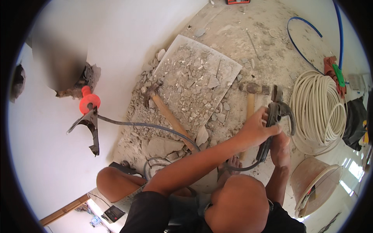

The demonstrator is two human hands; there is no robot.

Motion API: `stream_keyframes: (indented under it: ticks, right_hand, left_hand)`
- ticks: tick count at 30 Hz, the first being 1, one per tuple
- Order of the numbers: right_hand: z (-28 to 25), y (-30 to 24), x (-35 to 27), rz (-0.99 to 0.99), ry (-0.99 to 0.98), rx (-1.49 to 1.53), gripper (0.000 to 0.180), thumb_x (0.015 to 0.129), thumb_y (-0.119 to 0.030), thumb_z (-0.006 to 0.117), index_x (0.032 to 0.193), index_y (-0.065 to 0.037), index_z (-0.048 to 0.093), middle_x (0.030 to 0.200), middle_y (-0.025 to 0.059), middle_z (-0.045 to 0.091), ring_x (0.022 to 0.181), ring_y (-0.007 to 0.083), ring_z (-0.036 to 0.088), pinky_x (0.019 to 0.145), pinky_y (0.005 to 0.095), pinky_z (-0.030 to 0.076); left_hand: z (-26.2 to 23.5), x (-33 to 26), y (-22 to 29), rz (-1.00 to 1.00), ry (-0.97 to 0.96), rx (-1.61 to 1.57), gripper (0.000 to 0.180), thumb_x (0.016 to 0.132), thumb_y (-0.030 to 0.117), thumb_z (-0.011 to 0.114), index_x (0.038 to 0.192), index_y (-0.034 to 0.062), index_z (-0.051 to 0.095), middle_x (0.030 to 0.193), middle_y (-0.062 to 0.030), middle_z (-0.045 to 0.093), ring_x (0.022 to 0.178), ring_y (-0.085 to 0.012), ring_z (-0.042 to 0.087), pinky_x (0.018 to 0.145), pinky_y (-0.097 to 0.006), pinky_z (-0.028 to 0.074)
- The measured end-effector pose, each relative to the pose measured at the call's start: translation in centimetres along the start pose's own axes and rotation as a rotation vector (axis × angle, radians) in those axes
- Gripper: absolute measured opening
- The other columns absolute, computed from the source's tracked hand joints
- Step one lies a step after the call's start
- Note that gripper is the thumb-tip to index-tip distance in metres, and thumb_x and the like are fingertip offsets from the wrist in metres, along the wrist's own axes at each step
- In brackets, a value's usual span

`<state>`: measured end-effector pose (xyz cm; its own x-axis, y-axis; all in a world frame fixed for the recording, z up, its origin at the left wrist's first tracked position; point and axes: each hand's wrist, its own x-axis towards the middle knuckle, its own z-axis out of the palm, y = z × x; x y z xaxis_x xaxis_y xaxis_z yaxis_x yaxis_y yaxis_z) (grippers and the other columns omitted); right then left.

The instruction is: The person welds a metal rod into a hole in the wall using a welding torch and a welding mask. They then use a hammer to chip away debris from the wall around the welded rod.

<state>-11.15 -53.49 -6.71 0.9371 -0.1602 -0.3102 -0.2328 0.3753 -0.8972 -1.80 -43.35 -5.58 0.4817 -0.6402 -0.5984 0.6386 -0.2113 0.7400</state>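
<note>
Both hands are clamping on a dark power tool (274, 116) above the rubble-strewn floor (241, 42): left hand (254, 130) gripping its body, right hand (280, 145) its handle. Its trailing cable (147, 125) is looping near the hammer (171, 116) and could probably snag; bare knees are risking debris.

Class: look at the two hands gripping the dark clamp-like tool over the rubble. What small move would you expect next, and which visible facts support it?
Probably a squeeze or twist of the dark tool. The left hand wraps its upper handle and the right hand grips lower down, so both are already set. A grey cable trails from it toward the wall. The hammers lie untouched on the debris.
</note>
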Motion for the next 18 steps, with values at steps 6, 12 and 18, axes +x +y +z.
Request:
stream_keyframes:
  ticks: [6,12,18]
  right_hand:
    - [-1.4,2.4,1.3,0.245,-0.134,0.433,0.095,0.071,-0.070,0.052,0.134,-0.002,0.033,0.124,0.0128,0.047,0.114,0.0262,0.048,0.091,0.0410,0.041]
    - [0.0,3.2,1.2,0.138,-0.180,0.795,0.071,0.077,-0.041,0.061,0.132,-0.004,0.036,0.128,0.0129,0.044,0.118,0.0277,0.043,0.098,0.0435,0.034]
    - [-0.5,2.1,1.7,0.119,-0.154,0.717,0.063,0.081,-0.039,0.057,0.128,-0.002,0.037,0.117,0.0143,0.051,0.109,0.0282,0.049,0.093,0.0485,0.038]
  left_hand:
    - [-1.6,0.3,-2.7,0.275,0.028,0.097,0.057,0.077,0.021,0.069,0.126,0.0008,0.046,0.113,-0.0152,0.047,0.099,-0.0216,0.052,0.083,-0.032,0.044]
    - [-2.7,-1.0,-5.0,0.544,0.253,0.582,0.056,0.079,0.024,0.067,0.125,-0.0010,0.047,0.125,-0.0163,0.038,0.108,-0.0276,0.048,0.088,-0.034,0.042]
    - [-6.5,1.8,0.6,0.576,-0.028,0.644,0.039,0.080,0.028,0.064,0.107,0.0003,0.061,0.106,-0.0186,0.057,0.100,-0.0297,0.056,0.084,-0.035,0.044]
